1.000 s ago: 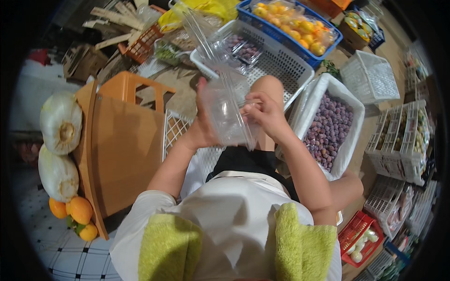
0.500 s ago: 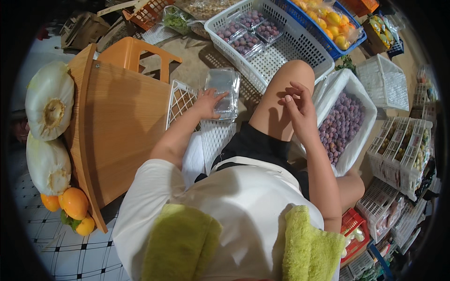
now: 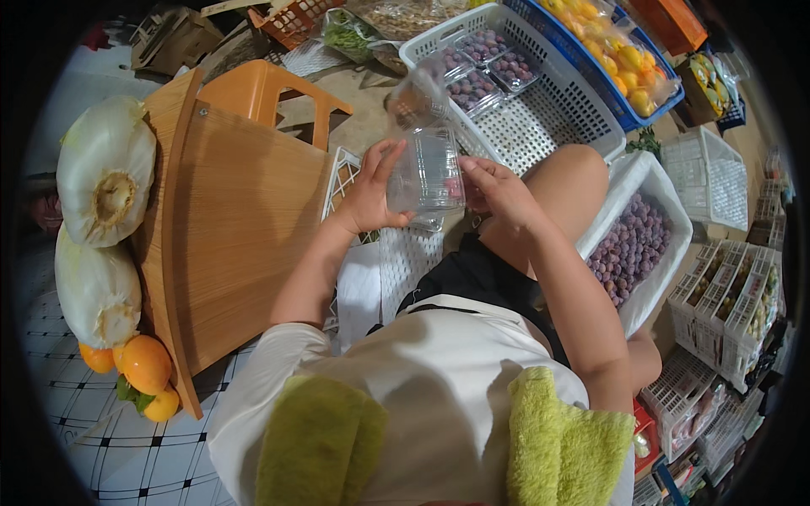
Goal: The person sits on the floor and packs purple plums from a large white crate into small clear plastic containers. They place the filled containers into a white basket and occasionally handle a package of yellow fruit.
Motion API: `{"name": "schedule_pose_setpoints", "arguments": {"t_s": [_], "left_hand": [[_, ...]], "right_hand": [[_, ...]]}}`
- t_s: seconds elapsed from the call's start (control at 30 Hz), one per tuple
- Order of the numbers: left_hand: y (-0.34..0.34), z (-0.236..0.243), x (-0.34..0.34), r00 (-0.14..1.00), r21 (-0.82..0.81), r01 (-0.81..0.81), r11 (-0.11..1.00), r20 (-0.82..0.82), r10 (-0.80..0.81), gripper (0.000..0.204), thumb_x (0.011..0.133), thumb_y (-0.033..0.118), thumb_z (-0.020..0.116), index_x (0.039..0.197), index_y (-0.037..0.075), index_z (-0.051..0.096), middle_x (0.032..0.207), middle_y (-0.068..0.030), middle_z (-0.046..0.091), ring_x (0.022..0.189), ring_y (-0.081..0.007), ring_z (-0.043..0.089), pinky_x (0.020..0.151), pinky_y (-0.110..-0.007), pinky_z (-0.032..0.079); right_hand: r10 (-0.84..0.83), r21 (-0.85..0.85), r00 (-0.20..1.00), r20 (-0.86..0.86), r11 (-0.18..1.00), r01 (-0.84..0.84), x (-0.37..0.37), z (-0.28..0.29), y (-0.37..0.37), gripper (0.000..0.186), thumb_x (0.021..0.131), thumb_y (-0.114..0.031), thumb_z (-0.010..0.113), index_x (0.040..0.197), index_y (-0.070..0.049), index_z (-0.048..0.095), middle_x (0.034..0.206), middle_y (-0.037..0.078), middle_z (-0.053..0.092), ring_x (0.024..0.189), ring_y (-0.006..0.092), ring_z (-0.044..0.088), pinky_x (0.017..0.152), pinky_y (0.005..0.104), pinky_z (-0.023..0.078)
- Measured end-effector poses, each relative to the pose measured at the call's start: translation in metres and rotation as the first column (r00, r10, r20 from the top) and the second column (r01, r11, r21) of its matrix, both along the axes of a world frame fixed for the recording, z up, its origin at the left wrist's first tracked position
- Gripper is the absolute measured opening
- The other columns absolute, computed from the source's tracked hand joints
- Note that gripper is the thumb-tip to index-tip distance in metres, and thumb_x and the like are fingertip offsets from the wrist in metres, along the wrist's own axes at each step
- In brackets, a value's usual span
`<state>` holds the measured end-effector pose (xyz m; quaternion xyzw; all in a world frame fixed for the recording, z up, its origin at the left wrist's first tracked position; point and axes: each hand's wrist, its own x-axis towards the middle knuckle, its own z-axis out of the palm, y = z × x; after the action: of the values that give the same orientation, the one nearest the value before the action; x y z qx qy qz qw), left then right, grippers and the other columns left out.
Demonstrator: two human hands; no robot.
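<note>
In the head view, a clear plastic box point(image 3: 426, 173) is held up in front of the knees, its blurred lid point(image 3: 418, 97) swung open and pointing away from the person, a little leftward; box and lid together form a long axis running outward. The left hand point(image 3: 369, 192) is clamped round its left side, thumb nearest the body; the right hand point(image 3: 504, 192) pinches its right edge. The lid overlaps the near-left rim of a white crate point(image 3: 557, 110), whose perforated bottom shows bare beside packed plums point(image 3: 494, 67). A wooden board point(image 3: 249, 219) stands well to the left. Half a second ago, the left hand rested on boxes lower down and the right hung unloaded over the thigh.
</note>
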<state>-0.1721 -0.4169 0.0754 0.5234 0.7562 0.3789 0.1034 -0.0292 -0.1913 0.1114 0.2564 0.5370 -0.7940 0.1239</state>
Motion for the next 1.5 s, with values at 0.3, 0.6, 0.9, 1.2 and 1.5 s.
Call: {"name": "schedule_pose_setpoints", "arguments": {"t_s": [0.3, 0.6, 0.9, 1.2, 1.5], "left_hand": [[-0.025, -0.014, 0.006, 0.993, 0.145, -0.116, 0.983, 0.034, 0.113, 0.12, 0.049, 0.023, 0.086, 0.152, 0.016, 0.024, 0.143, -0.0192, 0.029, 0.132, -0.0414, 0.035, 0.11, -0.048, 0.034], [-0.038, -0.02, 0.001, 0.99, 0.047, -0.137, 0.99, -0.019, 0.138, 0.117, 0.052, 0.025, 0.085, 0.152, 0.017, 0.026, 0.143, -0.0188, 0.03, 0.131, -0.0413, 0.035, 0.11, -0.049, 0.034], [-0.036, -0.02, 0.002, 0.991, 0.036, -0.119, 0.992, -0.057, 0.12, 0.117, 0.051, 0.027, 0.085, 0.152, 0.018, 0.026, 0.142, -0.02, 0.03, 0.13, -0.0421, 0.036, 0.109, -0.05, 0.034], [-0.039, -0.034, -0.001, 0.966, 0.039, -0.259, 0.965, 0.021, 0.258, 0.116, 0.057, 0.035, 0.083, 0.152, 0.008, 0.021, 0.142, -0.0209, 0.032, 0.131, -0.0408, 0.035, 0.11, -0.048, 0.032], [-0.059, -0.007, -0.019, 0.854, 0.299, -0.517, 0.802, 0.244, 0.459, 0.119, 0.067, 0.049, 0.077, 0.152, -0.003, 0.012, 0.145, -0.0262, 0.027, 0.135, -0.0382, 0.032, 0.113, -0.048, 0.027]], "right_hand": [[-0.012, -0.233, 0.999, -0.046, 0.972, 0.001, -0.009, 0.024, -0.028, 0.036, 0.103, -0.032, 0.05, 0.126, -0.006, 0.059, 0.104, 0.006, 0.067, 0.096, 0.0147, 0.063, 0.09, 0.0317, 0.049], [0.086, -0.251, 0.988, -0.127, 0.961, -0.116, -0.018, 0.022, -0.037, 0.037, 0.1, -0.017, 0.054, 0.132, 0.001, 0.051, 0.113, 0.011, 0.065, 0.104, 0.0169, 0.063, 0.096, 0.029, 0.047], [0.033, -0.245, 0.995, -0.089, 0.968, -0.054, -0.022, -0.003, -0.037, 0.032, 0.091, -0.005, 0.067, 0.118, 0.002, 0.051, 0.091, 0.008, 0.067, 0.087, 0.0149, 0.065, 0.082, 0.0258, 0.051], [-0.13, -0.14, 0.989, 0.069, 0.98, 0.139, -0.039, -0.013, -0.039, 0.028, 0.094, -0.025, 0.067, 0.108, -0.006, 0.051, 0.076, -0.001, 0.052, 0.069, 0.0105, 0.052, 0.075, 0.0285, 0.051], [-0.408, -0.36, 0.895, 0.179, 0.82, 0.446, -0.05, -0.076, -0.024, 0.034, 0.106, -0.034, 0.041, 0.133, -0.013, 0.045, 0.074, -0.002, 0.052, 0.069, 0.0112, 0.054, 0.073, 0.0306, 0.051]]}}
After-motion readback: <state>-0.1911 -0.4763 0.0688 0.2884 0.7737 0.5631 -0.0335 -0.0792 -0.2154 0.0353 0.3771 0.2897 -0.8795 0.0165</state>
